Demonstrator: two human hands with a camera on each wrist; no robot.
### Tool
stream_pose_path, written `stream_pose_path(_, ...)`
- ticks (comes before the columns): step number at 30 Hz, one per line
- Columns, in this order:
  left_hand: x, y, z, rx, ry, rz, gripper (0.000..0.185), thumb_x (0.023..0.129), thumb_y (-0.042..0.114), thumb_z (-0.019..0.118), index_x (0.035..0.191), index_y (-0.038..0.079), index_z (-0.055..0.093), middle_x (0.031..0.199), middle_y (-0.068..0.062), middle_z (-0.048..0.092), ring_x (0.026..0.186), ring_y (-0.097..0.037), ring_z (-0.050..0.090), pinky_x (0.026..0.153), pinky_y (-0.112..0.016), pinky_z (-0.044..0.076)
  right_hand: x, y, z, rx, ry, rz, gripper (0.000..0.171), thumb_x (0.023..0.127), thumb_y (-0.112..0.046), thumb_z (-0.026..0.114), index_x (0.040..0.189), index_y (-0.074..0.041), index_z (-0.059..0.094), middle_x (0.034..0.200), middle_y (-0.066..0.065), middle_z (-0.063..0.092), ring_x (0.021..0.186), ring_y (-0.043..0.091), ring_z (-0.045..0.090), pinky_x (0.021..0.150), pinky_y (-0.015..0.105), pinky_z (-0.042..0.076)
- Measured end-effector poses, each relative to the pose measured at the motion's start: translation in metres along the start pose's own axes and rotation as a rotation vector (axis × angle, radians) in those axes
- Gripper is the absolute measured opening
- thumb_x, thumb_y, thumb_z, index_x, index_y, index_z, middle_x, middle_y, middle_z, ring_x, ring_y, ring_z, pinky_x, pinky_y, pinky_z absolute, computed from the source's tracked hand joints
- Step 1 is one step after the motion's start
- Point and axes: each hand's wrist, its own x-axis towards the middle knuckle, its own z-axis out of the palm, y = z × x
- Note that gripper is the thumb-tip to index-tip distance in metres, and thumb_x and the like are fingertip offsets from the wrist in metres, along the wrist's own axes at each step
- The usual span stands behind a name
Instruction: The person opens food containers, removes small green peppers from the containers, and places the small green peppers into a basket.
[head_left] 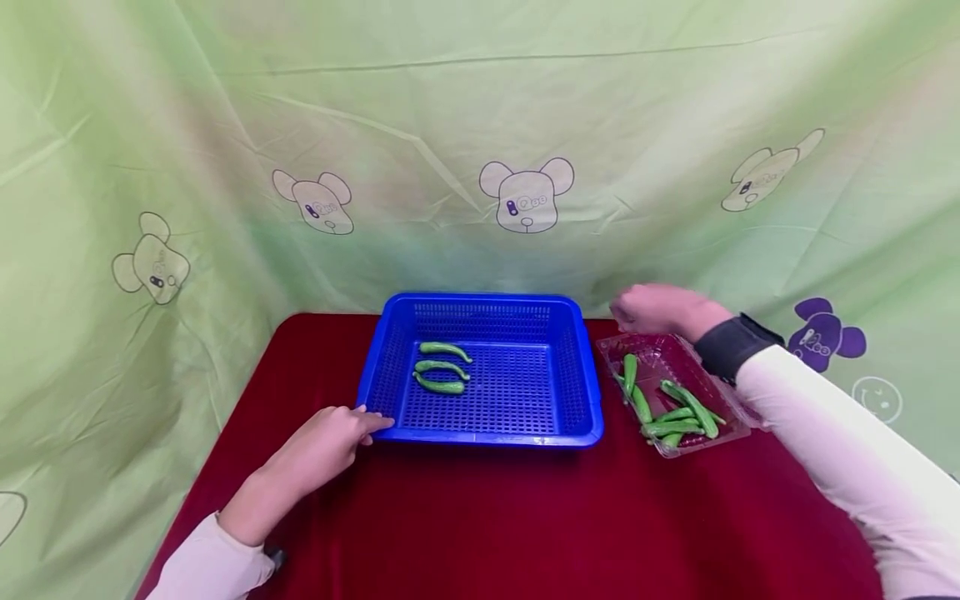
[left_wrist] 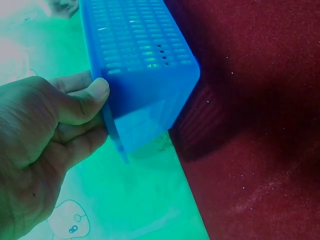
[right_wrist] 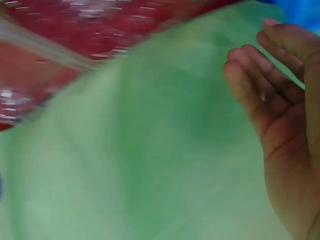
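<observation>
Resting at the near left corner of a blue perforated plastic basket (head_left: pixel 480 371), the person's left hand (head_left: pixel 322 446) touches its rim; the left wrist view shows the thumb (left_wrist: pixel 82 100) pressed against the rim's outer edge and the other fingers curled behind the rim, so the hand pinches the rim of the basket. The basket sits on the red-cloth-covered desk (head_left: pixel 487 517), towards its far edge and near the middle. Three small green chilli peppers (head_left: pixel 442 367) lie side by side on the basket floor, in its left half.

The person's right hand (head_left: pixel 663 308) hovers above the far end of a clear shallow plastic tray (head_left: pixel 731 412), which stands just beside the basket's right wall, near the right edge of the desk. In the right wrist view the fingers (right_wrist: pixel 250 92) are relaxed, slightly bent and apart, holding nothing. A loose heap of green chilli peppers (head_left: pixel 671 408) lies in the tray, most of them at its near end.

A pale green fabric backdrop printed with cartoon bear heads (head_left: pixel 525 196) hangs behind and around the desk.
</observation>
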Motion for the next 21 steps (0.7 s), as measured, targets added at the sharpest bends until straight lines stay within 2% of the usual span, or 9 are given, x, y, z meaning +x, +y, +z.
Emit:
stream_pose_path(4, 0.000, -0.001, 0.001, 0.004, 0.009, 0.006, 0.042, 0.078, -0.016, 0.068, 0.113, 0.004, 0.078, 0.079, 0.003, 0.076, 0.085, -0.017, 0.077, 0.085, -0.036, 0.063, -0.020, 0.014, 0.027, -0.041, 0.057, -0.068, 0.021, 0.076, 0.007, 0.066, 0.080, -0.014, 0.064, 0.075, -0.006, 0.062, 0.069, 0.009, 0.059, 0.060, 0.028, 0.052)
stream_pose_path(7, 0.000, -0.001, 0.002, 0.010, 0.014, 0.013, 0.043, 0.077, -0.017, 0.068, 0.112, 0.004, 0.078, 0.079, 0.003, 0.076, 0.084, -0.017, 0.077, 0.085, -0.037, 0.063, -0.029, 0.019, 0.046, -0.065, 0.083, -0.107, 0.027, 0.072, 0.009, 0.070, 0.084, -0.015, 0.069, 0.081, -0.004, 0.067, 0.076, 0.013, 0.065, 0.064, 0.031, 0.056)
stream_pose_path(13, -0.003, -0.002, 0.004, 0.021, 0.029, 0.027, 0.043, 0.076, -0.019, 0.066, 0.111, 0.003, 0.078, 0.077, 0.003, 0.075, 0.091, -0.022, 0.078, 0.086, -0.038, 0.063, -0.035, 0.022, 0.077, -0.088, 0.101, -0.181, 0.033, 0.071, 0.004, 0.081, 0.092, -0.020, 0.075, 0.097, -0.003, 0.071, 0.091, 0.018, 0.068, 0.072, 0.035, 0.059)
stream_pose_path(16, -0.002, -0.002, 0.004, 0.018, 0.034, 0.031, 0.043, 0.076, -0.019, 0.067, 0.111, 0.003, 0.078, 0.077, 0.003, 0.075, 0.091, -0.022, 0.078, 0.086, -0.038, 0.063, -0.034, 0.024, 0.088, -0.106, 0.178, -0.259, 0.036, 0.067, 0.000, 0.087, 0.094, -0.021, 0.076, 0.099, -0.004, 0.069, 0.091, 0.016, 0.067, 0.071, 0.034, 0.058)
stream_pose_path(18, -0.002, -0.002, 0.004, 0.016, 0.036, 0.034, 0.042, 0.076, -0.019, 0.068, 0.111, 0.003, 0.078, 0.077, 0.003, 0.075, 0.090, -0.022, 0.078, 0.086, -0.038, 0.063, -0.034, 0.025, 0.094, -0.130, 0.229, -0.295, 0.039, 0.063, 0.001, 0.088, 0.093, -0.021, 0.074, 0.095, -0.006, 0.066, 0.086, 0.014, 0.065, 0.068, 0.033, 0.056)
stream_pose_path(21, -0.001, -0.002, 0.004, 0.015, 0.039, 0.035, 0.042, 0.077, -0.018, 0.068, 0.111, 0.003, 0.078, 0.077, 0.002, 0.075, 0.088, -0.021, 0.078, 0.086, -0.038, 0.063, -0.034, 0.027, 0.102, -0.176, 0.277, -0.320, 0.041, 0.058, 0.002, 0.088, 0.090, -0.019, 0.072, 0.093, -0.005, 0.064, 0.082, 0.013, 0.063, 0.066, 0.032, 0.055)
